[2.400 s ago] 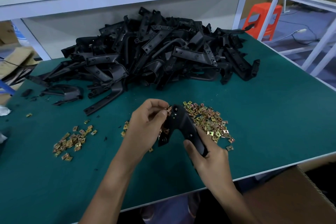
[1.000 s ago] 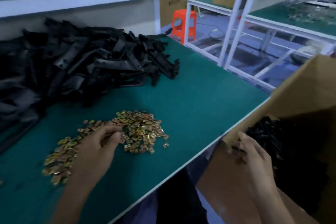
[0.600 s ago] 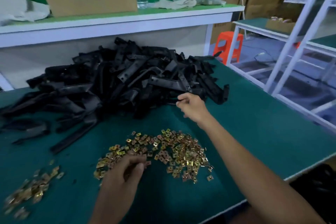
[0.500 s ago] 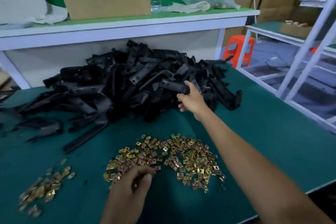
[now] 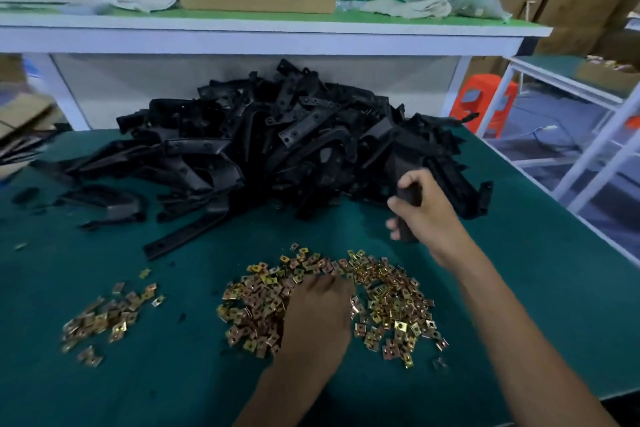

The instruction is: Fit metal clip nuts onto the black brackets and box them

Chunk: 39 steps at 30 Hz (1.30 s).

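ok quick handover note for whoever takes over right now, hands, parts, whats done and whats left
Right hand grips one black bracket at the near right edge of the bracket pile.
Left hand rests on the big clip nut pile; whether it pinches a nut is hidden.
A smaller nut pile lies to the left on the green table.
Done: no finished bracket shows, and the box is out of view.
Left: fit nuts to the held bracket, box it, then work through the pile.
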Tool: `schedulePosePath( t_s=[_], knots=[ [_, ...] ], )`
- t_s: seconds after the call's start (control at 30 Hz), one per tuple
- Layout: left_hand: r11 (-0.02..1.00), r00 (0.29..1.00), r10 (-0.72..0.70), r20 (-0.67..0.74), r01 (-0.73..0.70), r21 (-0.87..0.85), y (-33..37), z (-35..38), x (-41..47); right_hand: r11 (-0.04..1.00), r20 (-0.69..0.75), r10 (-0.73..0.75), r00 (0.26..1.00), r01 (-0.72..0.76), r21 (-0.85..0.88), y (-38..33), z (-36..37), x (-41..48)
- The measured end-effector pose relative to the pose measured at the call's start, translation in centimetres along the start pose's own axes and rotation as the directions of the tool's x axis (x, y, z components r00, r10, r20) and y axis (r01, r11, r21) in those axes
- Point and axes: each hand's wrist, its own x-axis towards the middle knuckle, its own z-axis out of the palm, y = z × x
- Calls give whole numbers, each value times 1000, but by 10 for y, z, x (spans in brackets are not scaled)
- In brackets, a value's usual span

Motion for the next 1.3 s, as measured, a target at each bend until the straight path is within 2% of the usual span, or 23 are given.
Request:
schedulePosePath(
  t_s=[0.1, 0.2, 0.33, 0.43, 0.53, 0.63, 0.73, 0.8, 0.87, 0.97, 1.07, 1.23, 1.3],
  knots=[
    [986, 996, -86, 22, 82, 146, -3, 10, 21, 994, 47, 58, 997, -62, 86, 0, -9, -68],
    [971, 988, -132, 76, 113, 211, -8, 12, 28, 975, -42, 189, 981, -182, 131, 9, -6, -129],
    [980, 984, -164, 68, 155, 127, -15, 7, 20, 936, -26, 316, 948, -307, 174, 37, 13, -177],
    [980, 981, -194, 23, 195, -34, -15, -7, 12, 940, -86, 313, 946, -296, 173, 51, 38, -192],
    [907, 952, -306, 28, 300, -295, -11, -31, 4, 973, -119, 225, 967, -216, 86, 57, 58, -194],
    [823, 940, -338, 32, 312, -474, -15, -53, -4, 994, -122, 97, 988, -103, -48, 60, 68, -186],
    [668, 924, -379, 53, 313, -676, -18, -74, -13, 981, -101, -81, 992, 62, -183, 60, 76, -181],
    [583, 916, -398, 60, 302, -755, -19, -84, -19, 935, -119, -201, 972, 155, -319, 60, 80, -179],
    [537, 909, -415, 46, 285, -794, -20, -90, -25, 864, -109, -276, 955, 197, -463, 60, 84, -178],
    [488, 890, -453, 61, 305, -818, -25, -96, -32, 758, -75, -437, 896, 322, -567, 62, 91, -177],
    [495, 889, -446, 99, 337, -801, -28, -100, -36, 647, 15, -528, 849, 414, -641, 66, 89, -174],
    [540, 898, -419, 134, 365, -758, -25, -98, -37, 494, 179, -543, 821, 484, -722, 53, 80, -167],
    [571, 907, -394, 151, 370, -733, -25, -97, -38, 424, 204, -613, 763, 536, -730, 56, 80, -166]
  ],
)
